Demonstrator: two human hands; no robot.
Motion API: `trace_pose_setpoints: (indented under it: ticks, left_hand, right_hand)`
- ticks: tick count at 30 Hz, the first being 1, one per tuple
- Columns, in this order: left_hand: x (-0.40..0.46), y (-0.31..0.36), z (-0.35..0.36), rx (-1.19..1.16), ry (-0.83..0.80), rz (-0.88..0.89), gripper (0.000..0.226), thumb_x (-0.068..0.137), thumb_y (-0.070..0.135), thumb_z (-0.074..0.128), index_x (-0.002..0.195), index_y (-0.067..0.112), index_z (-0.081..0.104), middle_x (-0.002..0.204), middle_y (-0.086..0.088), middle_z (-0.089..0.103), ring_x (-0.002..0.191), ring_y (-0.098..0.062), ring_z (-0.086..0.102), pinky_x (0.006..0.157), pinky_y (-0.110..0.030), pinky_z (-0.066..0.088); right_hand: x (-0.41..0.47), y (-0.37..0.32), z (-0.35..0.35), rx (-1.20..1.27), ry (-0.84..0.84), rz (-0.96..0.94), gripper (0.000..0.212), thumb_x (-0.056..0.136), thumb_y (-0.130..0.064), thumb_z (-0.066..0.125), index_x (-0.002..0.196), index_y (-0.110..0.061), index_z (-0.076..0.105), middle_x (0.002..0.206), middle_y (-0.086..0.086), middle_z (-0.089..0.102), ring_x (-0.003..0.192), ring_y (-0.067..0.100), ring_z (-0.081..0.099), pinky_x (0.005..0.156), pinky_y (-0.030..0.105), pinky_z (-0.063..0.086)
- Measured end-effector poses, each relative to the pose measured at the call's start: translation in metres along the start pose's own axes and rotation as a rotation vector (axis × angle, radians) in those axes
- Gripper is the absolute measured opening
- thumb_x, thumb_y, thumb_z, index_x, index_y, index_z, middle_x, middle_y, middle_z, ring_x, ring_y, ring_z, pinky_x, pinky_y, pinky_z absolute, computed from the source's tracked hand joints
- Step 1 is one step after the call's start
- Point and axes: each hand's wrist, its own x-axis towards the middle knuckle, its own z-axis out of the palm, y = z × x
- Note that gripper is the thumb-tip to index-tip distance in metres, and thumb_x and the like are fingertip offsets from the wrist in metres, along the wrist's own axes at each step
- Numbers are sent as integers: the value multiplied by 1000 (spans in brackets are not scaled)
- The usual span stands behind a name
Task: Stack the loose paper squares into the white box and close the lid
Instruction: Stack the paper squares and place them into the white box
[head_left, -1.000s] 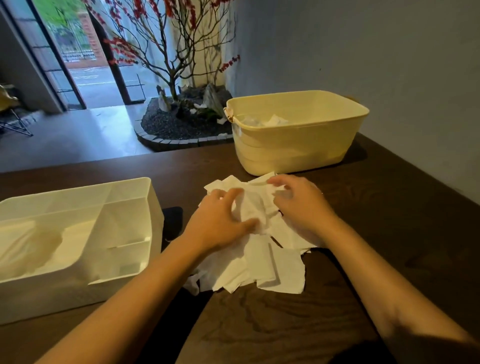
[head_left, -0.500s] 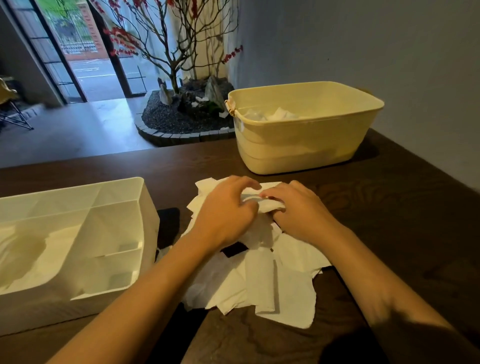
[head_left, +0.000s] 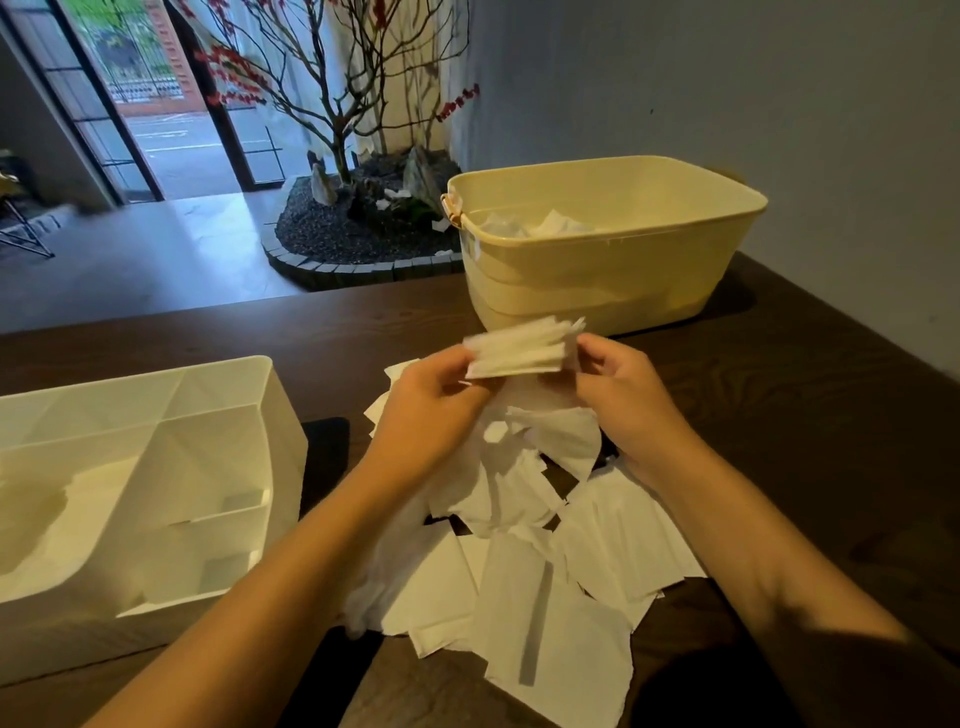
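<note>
Both hands hold a small sheaf of paper squares (head_left: 522, 349) lifted clear of the bench (head_left: 779, 415), between the cream tub (head_left: 597, 275) and the loose pile of paper squares (head_left: 545, 561). The left hand (head_left: 431, 410) pinches the sheaf's left end, thumb and fingers curled round it; the right hand (head_left: 623, 395) pinches its right end in the same way. So each grip is closed on the sheaf, one at either end, and its long axis runs from one hand to the other, roughly level, with its far end a little blurred.

The white box (head_left: 270, 415) stands open on the bench, well apart from the sheaf, on the left hand's side and nearer the person than the sheaf is. Whether anything already lies in it cannot be told. No lid can be made out with certainty.

The coming move turns on that one relation: the box lies off the sheaf's left end, so the left hand is the nearer one and would lead. In my judgement the sheaf must travel leftward along its own long axis and toward the person, then come down flat through the box's open top.

Most of the squares lie spread in the pile below and behind the hands, overlapping untidily, so the task looks to be at an early stage. More paper shows inside the cream tub.
</note>
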Motion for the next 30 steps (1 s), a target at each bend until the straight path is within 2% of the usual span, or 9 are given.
trace_pose_setpoints:
  ticks: [6, 9, 12, 14, 16, 19, 22, 24, 30]
  left_hand:
    - [-11, 6, 6, -359, 50, -117, 14, 94, 11, 66, 106, 12, 73, 95, 0, 76, 90, -13, 73, 71, -28, 59]
    - [-13, 3, 1, -482, 194, -171, 10, 97, 11, 60, 99, 14, 69, 81, 6, 74, 78, -7, 71, 65, -25, 58]
    - [-12, -2, -7, -711, 195, -292, 24, 96, 20, 59, 118, 13, 67, 102, -10, 73, 97, -24, 72, 80, -40, 60]
    - [-13, -11, -10, -781, 218, -333, 35, 96, 22, 59, 128, 11, 63, 117, -18, 70, 110, -35, 68, 86, -47, 59]
    - [-16, -19, -9, -770, 247, -334, 42, 92, 23, 62, 133, 14, 60, 123, -19, 68, 114, -38, 66, 90, -53, 57]
    - [-22, -28, -6, -628, 376, -323, 43, 94, 19, 64, 136, 23, 56, 120, -4, 70, 109, -22, 68, 76, -32, 61]
    - [-26, -26, -2, -500, 455, -217, 36, 99, 15, 59, 134, 23, 56, 116, 5, 71, 106, -9, 68, 88, -26, 57]
    - [-29, -24, 0, -449, 463, -122, 29, 100, 14, 58, 127, 24, 59, 113, 9, 71, 103, -2, 67, 83, -17, 54]
    - [-35, -27, 8, -262, 466, 36, 26, 101, 15, 57, 125, 24, 56, 108, 22, 66, 102, 4, 63, 85, -12, 50]
  right_hand:
    - [-13, 1, 17, -11, -139, 63, 13, 93, -10, 64, 106, -11, 68, 91, 18, 73, 71, 27, 66, 56, 37, 47]
    - [-17, 1, 20, -54, -211, 45, 13, 93, -16, 67, 106, -14, 67, 81, 12, 70, 65, 24, 58, 53, 34, 41]
    - [-23, -3, 24, -92, -237, 76, 20, 89, -24, 73, 108, -24, 68, 84, 12, 65, 70, 25, 55, 63, 33, 51]
    - [-31, -8, 26, -249, -324, 92, 29, 82, -37, 78, 108, -37, 66, 96, 4, 67, 80, 32, 59, 73, 42, 59]
    - [-42, -12, 28, -580, -471, 102, 47, 71, -57, 80, 110, -49, 56, 106, -13, 58, 92, 16, 59, 77, 45, 60]
    - [-46, -6, 32, -1056, -572, -15, 68, 70, -69, 73, 125, -56, 37, 112, -26, 38, 105, -2, 40, 85, 29, 44]
    - [-38, -2, 30, -1089, -521, -61, 56, 83, -52, 67, 132, -51, 39, 115, -21, 38, 112, 2, 35, 92, 32, 43]
    - [-32, -1, 26, -1119, -413, -79, 45, 90, -39, 63, 132, -45, 45, 118, -17, 43, 115, 6, 39, 93, 32, 43]
    - [-22, 7, 18, -976, -99, -146, 20, 95, -20, 58, 109, -31, 66, 95, -12, 64, 88, 13, 59, 66, 32, 47]
